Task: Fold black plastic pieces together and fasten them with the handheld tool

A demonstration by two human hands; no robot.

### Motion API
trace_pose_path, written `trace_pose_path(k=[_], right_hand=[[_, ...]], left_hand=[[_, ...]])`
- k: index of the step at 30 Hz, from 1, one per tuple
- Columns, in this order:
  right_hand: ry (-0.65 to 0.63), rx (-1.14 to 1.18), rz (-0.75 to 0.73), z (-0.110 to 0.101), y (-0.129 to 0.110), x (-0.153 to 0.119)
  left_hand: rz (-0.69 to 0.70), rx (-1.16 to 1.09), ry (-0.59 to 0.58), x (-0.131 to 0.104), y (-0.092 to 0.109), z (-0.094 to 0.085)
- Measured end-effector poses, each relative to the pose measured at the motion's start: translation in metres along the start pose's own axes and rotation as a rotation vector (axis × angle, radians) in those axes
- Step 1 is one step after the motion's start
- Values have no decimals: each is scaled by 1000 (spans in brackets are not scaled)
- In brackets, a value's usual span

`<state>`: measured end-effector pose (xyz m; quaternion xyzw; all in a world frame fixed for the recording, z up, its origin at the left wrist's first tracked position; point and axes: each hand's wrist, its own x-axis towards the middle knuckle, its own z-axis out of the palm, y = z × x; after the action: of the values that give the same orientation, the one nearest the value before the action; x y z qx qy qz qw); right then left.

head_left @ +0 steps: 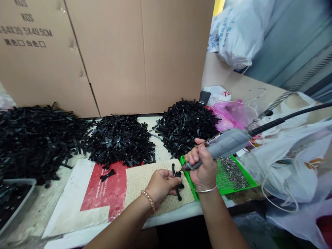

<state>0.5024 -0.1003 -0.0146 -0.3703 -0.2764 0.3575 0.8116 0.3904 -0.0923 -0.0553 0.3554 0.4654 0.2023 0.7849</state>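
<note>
My left hand (164,184) is closed, its thumb and fingers pinching a black plastic part (178,191) above a beige textured mat (140,186). The part has long thin arms with rounded ends. In my right hand (203,167) is a grey electric screwdriver (228,142), fingers wrapped round its front end. Its tip points left and down at the black part; whether the two touch I cannot tell. A green tray (243,165) of small metal screws (232,171) lies just beyond and beside my right wrist.
Heaps of black parts (119,140) line the back of the table before a large cardboard box (116,58). One black piece (107,175) lies on a red and white sheet (90,197). A clear tub (32,183) stands left. Plastic bags (290,166) and the tool's cable (290,119) fill the right.
</note>
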Motion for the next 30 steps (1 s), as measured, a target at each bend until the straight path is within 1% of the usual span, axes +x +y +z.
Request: trace_pose_path(k=[11,21,26,30], right_hand=[[-49,-12,-22,-4,7,-2],[-77,-18,-57,-2,2,-6],[-86,-49,-70,-2,5,-6],[-83,-80,-74,-2,8,-6]], left_hand=[[-7,25,0,-1,1,2],[1,39,2,1,-1,0],[-18,50,1,-1,2,1],[-6,49,0,0,1,1]])
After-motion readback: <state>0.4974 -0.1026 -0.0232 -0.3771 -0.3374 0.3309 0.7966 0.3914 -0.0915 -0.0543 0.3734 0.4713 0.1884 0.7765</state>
